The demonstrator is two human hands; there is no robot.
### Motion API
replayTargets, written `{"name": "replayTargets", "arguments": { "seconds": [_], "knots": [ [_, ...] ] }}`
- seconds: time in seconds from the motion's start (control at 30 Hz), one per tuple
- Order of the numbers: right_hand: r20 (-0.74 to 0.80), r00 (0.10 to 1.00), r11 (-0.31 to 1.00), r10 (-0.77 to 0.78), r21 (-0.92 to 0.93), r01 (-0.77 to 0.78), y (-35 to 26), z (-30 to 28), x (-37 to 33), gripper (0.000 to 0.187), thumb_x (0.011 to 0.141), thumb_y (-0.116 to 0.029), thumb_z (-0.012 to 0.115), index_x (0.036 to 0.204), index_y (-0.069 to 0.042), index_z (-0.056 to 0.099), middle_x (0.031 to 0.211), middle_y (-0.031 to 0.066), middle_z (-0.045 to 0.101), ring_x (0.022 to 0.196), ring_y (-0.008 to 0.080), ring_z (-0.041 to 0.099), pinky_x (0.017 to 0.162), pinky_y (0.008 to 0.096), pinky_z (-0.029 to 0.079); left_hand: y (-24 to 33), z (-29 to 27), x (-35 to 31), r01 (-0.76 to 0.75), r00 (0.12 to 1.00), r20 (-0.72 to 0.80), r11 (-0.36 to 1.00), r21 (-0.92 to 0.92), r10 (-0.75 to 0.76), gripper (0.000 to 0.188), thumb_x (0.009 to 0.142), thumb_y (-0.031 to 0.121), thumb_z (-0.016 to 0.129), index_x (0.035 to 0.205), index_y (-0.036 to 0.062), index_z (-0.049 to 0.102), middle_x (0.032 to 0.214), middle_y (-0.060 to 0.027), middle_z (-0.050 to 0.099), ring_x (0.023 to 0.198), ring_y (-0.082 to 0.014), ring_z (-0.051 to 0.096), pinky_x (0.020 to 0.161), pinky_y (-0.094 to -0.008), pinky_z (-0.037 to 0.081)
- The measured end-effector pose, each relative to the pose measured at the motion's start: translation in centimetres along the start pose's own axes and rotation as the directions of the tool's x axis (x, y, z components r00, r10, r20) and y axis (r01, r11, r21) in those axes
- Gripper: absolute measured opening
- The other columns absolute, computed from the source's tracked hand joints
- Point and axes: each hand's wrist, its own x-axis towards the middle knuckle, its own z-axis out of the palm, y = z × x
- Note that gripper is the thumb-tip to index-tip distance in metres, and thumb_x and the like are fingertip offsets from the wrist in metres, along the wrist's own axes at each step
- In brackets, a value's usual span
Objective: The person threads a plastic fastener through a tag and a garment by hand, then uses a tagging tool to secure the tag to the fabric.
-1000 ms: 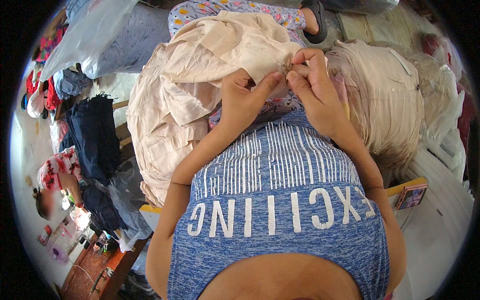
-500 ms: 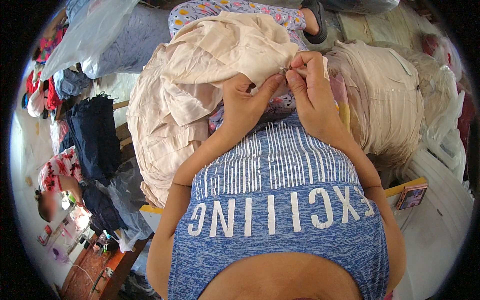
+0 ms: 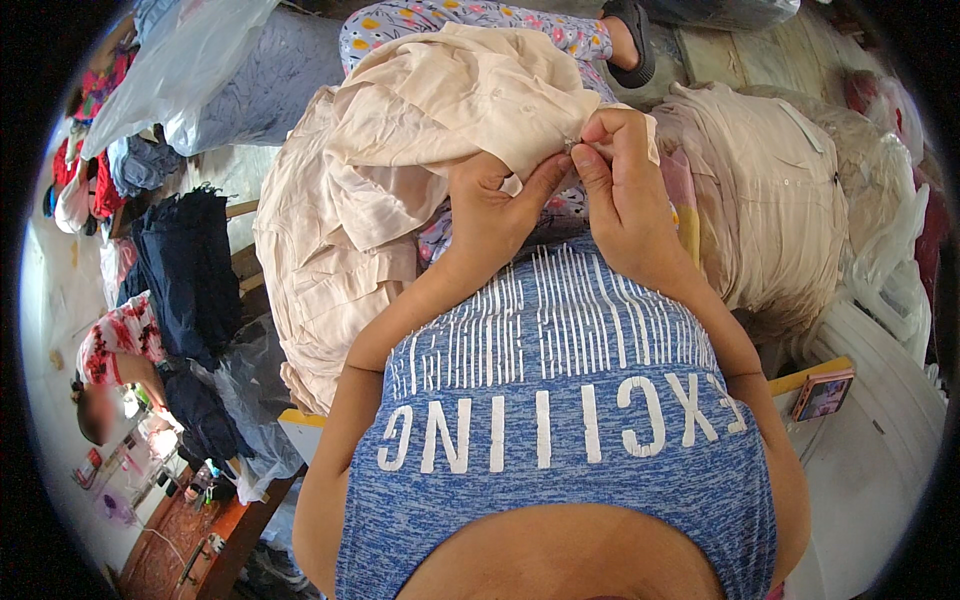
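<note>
The left hand [image 3: 490,205] is gripping a fold of the cream garment [image 3: 420,150] on the lap, while the right hand [image 3: 620,190] is pinching its edge just beside, seemingly working a small fastening; what follows probably needs fine fingertip control. A cream pile [image 3: 760,190] is lying right, clear plastic bags [image 3: 190,70] far left.

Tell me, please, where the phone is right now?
In the head view, the phone lies at the person's lower right, on the yellow-edged corner of a white surface, below the stack of beige garments.
</note>
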Motion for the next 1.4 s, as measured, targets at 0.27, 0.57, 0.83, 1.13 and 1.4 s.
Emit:
{"name": "replayTargets", "arguments": {
  "seconds": [0.27,0.57,0.83,1.13,1.4],
  "knots": [
    [0.006,1.0,1.0,0.007,-0.018,-0.006,0.1,-0.1,0.0,0.013,0.085,-0.009,0.045,0.094,-0.004,0.037,0.074,0.0147,0.052,0.062,0.0316,0.055,0.051,0.037,0.042,0.4,0.0,0.2,-0.058,0.998,0.021,0.997,0.049,0.057,0.011,0.073,0.001,0.062,0.084,-0.0018,0.063,0.07,-0.0056,0.063,0.06,-0.0077,0.057,0.053,-0.0213,0.044],
    [0.215,0.94,0.844,0.266,0.419,-0.335,0.7,-1.2,0.3,0.023,0.086,-0.018,0.051,0.097,-0.002,0.04,0.078,0.0083,0.055,0.069,0.0123,0.055,0.058,0.0254,0.042,0.1,-0.2,-0.2,0.241,0.968,0.011,0.908,-0.343,-0.252,0.016,0.078,0.005,0.06,0.092,-0.0036,0.059,0.083,-0.0048,0.062,0.071,-0.0071,0.056,0.06,-0.019,0.043],
    [0.302,0.922,0.791,0.242,0.489,-0.368,2.2,-1.3,1.6,0.023,0.084,-0.022,0.054,0.087,0.001,0.054,0.073,-0.0009,0.053,0.066,0.0035,0.044,0.058,0.0198,0.037,0.4,-1.0,0.6,0.382,0.924,0.11,0.861,-0.335,-0.366,0.019,0.079,0.01,0.06,0.092,-0.0032,0.059,0.08,-0.0049,0.062,0.067,-0.0073,0.056,0.058,-0.0192,0.044],
    [0.156,0.958,0.938,0.242,0.214,-0.272,5.0,-1.4,4.0,0.019,0.082,-0.019,0.054,0.077,0.0,0.053,0.067,0.0024,0.05,0.06,0.0058,0.042,0.055,0.0217,0.036,-1.2,-2.4,0.7,0.524,0.828,0.344,0.828,-0.198,-0.442,0.014,0.077,0.01,0.063,0.083,-0.0022,0.062,0.073,-0.004,0.062,0.06,-0.0069,0.055,0.052,-0.0189,0.043],
    [0.206,0.947,0.843,0.246,0.437,-0.314,1.3,-1.9,2.2,0.029,0.087,-0.016,0.048,0.106,-0.004,0.032,0.071,0.006,0.051,0.064,0.0091,0.044,0.061,0.0222,0.037,0.5,-1.0,0.7,0.335,0.942,0.1,0.922,-0.191,-0.321,0.013,0.079,0.007,0.059,0.085,-0.0046,0.062,0.073,-0.0035,0.062,0.064,-0.0064,0.055,0.055,-0.019,0.043]
  ]
}}
